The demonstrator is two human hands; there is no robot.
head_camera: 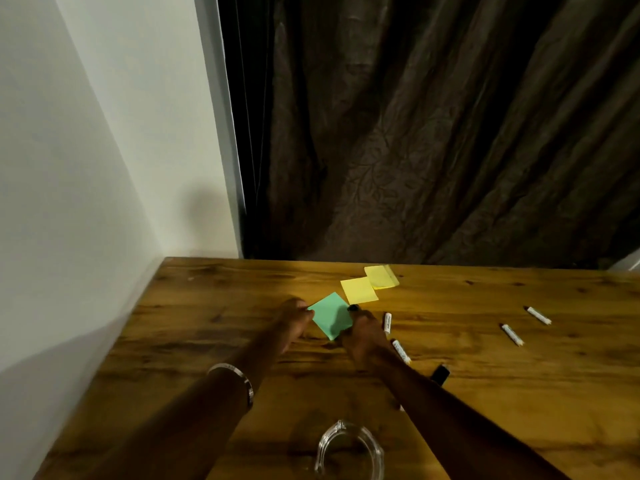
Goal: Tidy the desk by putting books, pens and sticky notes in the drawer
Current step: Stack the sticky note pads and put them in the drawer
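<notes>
— Where's the green note (pixel 331 316)?

— On the desk (pixel 207 306), between both hands. The left hand (pixel 294 318) pinches its left corner; the right hand (pixel 362 336) curls its fingers (pixel 353 311) onto the right edge.

— How should it be lifted?

— I'd peel it gently; it's thin, square paper and creases easily. Two yellow notes (pixel 359 290) lie just beyond the fingers, and white cylindrical pens (pixel 387 322) lie to their right on glossy grained wood.

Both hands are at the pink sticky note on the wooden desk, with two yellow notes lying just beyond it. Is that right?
Not quite: the note is green, not pink. The head view shows the left hand and right hand at the green sticky note on the wooden desk, with two yellow notes just beyond.
</notes>
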